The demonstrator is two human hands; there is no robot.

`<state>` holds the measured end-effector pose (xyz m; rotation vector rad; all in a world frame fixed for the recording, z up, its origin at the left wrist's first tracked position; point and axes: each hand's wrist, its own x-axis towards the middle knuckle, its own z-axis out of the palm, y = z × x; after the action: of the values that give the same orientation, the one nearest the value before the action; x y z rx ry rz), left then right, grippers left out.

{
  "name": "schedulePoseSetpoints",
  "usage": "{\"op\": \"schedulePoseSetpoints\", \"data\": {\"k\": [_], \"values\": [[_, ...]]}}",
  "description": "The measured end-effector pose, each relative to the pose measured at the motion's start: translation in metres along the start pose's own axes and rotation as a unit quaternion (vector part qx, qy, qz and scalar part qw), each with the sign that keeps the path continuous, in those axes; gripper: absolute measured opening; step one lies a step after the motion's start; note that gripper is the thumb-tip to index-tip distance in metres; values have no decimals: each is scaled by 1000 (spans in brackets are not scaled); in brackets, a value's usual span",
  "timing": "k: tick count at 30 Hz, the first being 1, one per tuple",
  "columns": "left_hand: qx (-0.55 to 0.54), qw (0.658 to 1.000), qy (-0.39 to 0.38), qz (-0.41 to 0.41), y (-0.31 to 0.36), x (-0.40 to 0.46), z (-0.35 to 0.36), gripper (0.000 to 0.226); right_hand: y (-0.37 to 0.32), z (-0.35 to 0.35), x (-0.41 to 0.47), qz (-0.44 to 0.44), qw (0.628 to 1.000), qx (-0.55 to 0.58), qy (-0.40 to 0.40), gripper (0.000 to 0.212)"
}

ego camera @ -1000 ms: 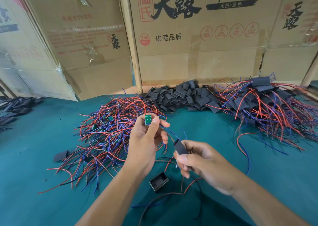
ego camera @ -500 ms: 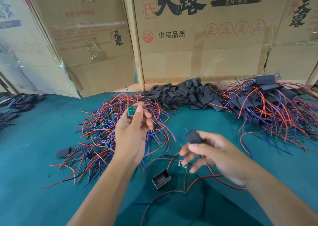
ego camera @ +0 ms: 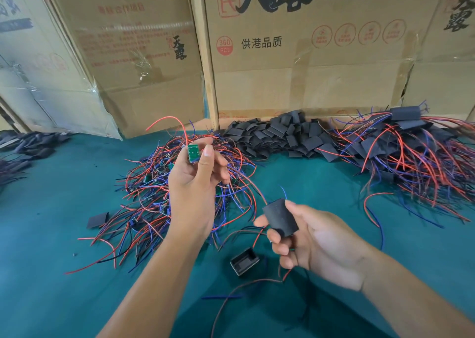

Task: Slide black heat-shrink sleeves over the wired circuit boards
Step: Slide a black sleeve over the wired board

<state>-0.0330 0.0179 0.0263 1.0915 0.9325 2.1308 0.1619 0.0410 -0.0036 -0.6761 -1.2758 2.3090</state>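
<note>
Heat-shrink sleeve (ego camera: pixel 280 217), black and flattened, sits pinched in the right hand (ego camera: pixel 316 242) between the thumb and the curled fingers (ego camera: pixel 276 234), held low over the green counter (ego camera: pixel 51 234) with red and dark wires trailing beneath the palm. Up and to the left, well apart from the sleeve, the left hand (ego camera: pixel 195 180) grips a small green circuit board (ego camera: pixel 192 153) between thumb and fingertips, the board upright and its red and blue leads running back into the tangled heap of wired boards (ego camera: pixel 159 198) behind the hand. Further back against the cardboard boxes (ego camera: pixel 308 54) lies a pile of loose black sleeves (ego camera: pixel 280 134), and to its right a heap of sleeved boards (ego camera: pixel 411 152) with red and blue wires splayed outward. A small open black box (ego camera: pixel 244 261) rests on the counter just below and between the two hands, and a single flat sleeve (ego camera: pixel 97 220) lies at the left edge of the wire tangle.
</note>
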Motion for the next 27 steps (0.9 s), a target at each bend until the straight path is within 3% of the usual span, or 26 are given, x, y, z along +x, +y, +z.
{"op": "schedulePoseSetpoints", "data": {"k": [19,27], "values": [[16,1000,-12,22,-3,0,-3,10,2,9,-1,28,996,49,-62,53],[-8,999,-11,33,4,1,-1,11,5,1,-3,-71,992,-8,-108,50]]}}
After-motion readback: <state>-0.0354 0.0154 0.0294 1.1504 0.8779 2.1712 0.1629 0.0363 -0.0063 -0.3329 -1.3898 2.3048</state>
